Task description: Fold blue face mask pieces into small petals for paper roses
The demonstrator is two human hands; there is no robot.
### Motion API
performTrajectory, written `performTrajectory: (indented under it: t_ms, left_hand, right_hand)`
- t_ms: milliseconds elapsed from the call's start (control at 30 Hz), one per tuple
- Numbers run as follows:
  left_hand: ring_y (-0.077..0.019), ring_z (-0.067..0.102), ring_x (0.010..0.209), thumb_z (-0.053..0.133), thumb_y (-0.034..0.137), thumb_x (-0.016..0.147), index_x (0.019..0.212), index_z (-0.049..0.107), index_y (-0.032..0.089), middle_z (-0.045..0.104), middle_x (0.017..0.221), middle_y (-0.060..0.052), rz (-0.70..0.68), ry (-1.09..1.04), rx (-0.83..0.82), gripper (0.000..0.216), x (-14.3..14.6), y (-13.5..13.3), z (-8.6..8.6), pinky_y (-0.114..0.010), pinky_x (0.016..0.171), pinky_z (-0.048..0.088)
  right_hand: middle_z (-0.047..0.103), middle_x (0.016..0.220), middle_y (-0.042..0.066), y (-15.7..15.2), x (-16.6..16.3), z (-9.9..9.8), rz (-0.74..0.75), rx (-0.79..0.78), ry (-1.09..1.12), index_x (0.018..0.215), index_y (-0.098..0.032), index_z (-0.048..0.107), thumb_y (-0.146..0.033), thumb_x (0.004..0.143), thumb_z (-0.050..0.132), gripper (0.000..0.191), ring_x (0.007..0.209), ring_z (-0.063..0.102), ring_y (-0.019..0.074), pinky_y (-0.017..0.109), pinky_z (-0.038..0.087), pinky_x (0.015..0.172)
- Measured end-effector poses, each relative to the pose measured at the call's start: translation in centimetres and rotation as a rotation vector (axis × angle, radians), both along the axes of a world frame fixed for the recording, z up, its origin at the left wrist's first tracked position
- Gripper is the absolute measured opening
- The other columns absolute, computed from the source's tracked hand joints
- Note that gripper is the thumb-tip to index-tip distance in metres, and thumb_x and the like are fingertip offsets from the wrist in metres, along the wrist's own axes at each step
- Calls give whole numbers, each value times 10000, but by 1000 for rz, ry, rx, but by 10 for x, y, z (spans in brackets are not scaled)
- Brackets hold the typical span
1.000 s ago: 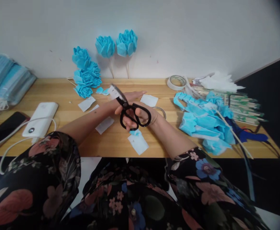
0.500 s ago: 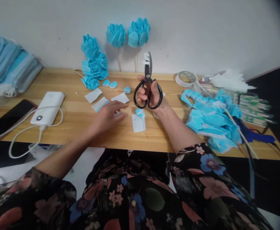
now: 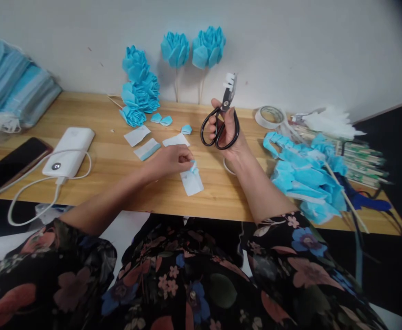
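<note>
Pale wall (image 3: 290,55) backed the wooden bench (image 3: 235,197), which carried, left to right, folded masks (image 3: 15,85), a dark phone (image 3: 13,162), a white power bank (image 3: 68,151) with its looped cable (image 3: 90,160), blue flowers (image 3: 141,96), flat white pieces (image 3: 137,136), a tape roll (image 3: 270,117), a crumpled blue heap (image 3: 304,176) and green-and-white packets (image 3: 364,165). Just below those white pieces, the left grip (image 3: 171,158) had its fingertips drawn together, pinching a small blue piece (image 3: 194,167) at the top of a white rectangle (image 3: 192,184); farther right, the right grip (image 3: 227,136) was curled around the black-handled scissors (image 3: 225,103), raised above the bench, white strips (image 3: 229,81) clinging to the blades.
</note>
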State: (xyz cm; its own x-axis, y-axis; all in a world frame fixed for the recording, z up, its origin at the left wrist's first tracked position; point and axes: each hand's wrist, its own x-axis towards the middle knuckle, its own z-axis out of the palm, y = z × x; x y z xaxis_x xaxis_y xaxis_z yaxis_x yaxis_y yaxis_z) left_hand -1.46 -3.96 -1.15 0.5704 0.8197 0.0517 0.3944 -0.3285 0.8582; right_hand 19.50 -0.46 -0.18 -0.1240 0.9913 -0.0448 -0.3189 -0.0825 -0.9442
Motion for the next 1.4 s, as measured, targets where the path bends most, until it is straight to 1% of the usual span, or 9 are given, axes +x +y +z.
performTrajectory:
  t_ms: [100, 333, 467, 567, 700, 900, 1100, 1233, 1400]
  left_hand:
    - [-136, 544, 622, 657, 319, 769, 706, 709, 183, 649, 728, -24, 11, 32, -6, 158, -16, -3, 1, -275, 598, 387]
    - [-167, 586, 679, 624, 325, 831, 828, 779, 191, 731, 781, -44, 110, 24, -10, 204, -31, -13, 6, -300, 646, 411]
    - [-165, 605, 723, 617, 367, 853, 903, 788, 188, 757, 858, -52, 130, 67, -17, 253, -34, -18, 11, -294, 689, 443]
    - [-161, 616, 751, 584, 418, 892, 953, 777, 168, 757, 881, -57, 110, 84, 8, 322, -36, -21, 12, -282, 707, 450]
    - [-165, 620, 773, 502, 434, 951, 952, 759, 160, 747, 884, -62, 63, 110, 114, 376, -36, -21, 13, -278, 704, 433]
    - [-178, 614, 799, 523, 437, 958, 963, 741, 168, 731, 903, -73, -40, 164, 298, 347, -34, -20, 15, -301, 758, 430]
    - [-240, 631, 884, 551, 531, 938, 1024, 715, 148, 714, 922, -103, -32, 359, 408, 425, -20, -27, 12, -348, 812, 444]
    - [-255, 639, 915, 552, 343, 902, 947, 724, 148, 733, 941, -109, -25, 455, 393, 264, -15, -24, 9, -362, 824, 445]
    - [-203, 630, 844, 527, 235, 845, 839, 729, 170, 753, 900, -68, -61, 397, 306, 213, -23, -15, 8, -302, 738, 425]
  right_hand:
    - [638, 846, -40, 7, 3, -3, -135, 76, 104, 1225, -310, 614, -539, 907, 649, 394, 726, 605, 100, 180, 458, 553]
    - [725, 1040, 14, -13, -2, 32, 0, -6, 42, 1264, -277, 607, -345, 977, 567, 298, 805, 657, 116, 206, 513, 605]
    - [716, 962, 57, -31, 0, 58, 122, -134, 143, 1034, -202, 665, -481, 1038, 332, 435, 684, 574, 104, 171, 441, 495]
    - [704, 928, 55, -51, 10, 65, 178, -157, 129, 1086, -205, 672, -501, 962, 503, 363, 640, 533, 111, 177, 407, 443]
    - [746, 936, 85, -83, 28, 59, 201, -265, -37, 1103, -182, 660, -345, 849, 617, 305, 627, 581, 134, 220, 462, 477]
    - [774, 847, 140, -114, 51, 49, 305, -420, -500, 909, -145, 680, -453, 859, 662, 313, 653, 715, 216, 313, 572, 578]
    - [719, 708, 30, -112, 50, 31, 355, -321, -839, 958, -183, 721, -425, 857, 677, 266, 558, 644, 133, 232, 502, 497]
    - [676, 628, -14, -112, 49, 21, 348, -132, -1122, 1131, -223, 730, -379, 948, 531, 312, 528, 631, 144, 258, 507, 526]
    - [794, 992, 108, -117, 46, 30, 161, 313, -1729, 1124, -209, 759, -306, 980, 514, 300, 876, 742, 278, 345, 527, 691]
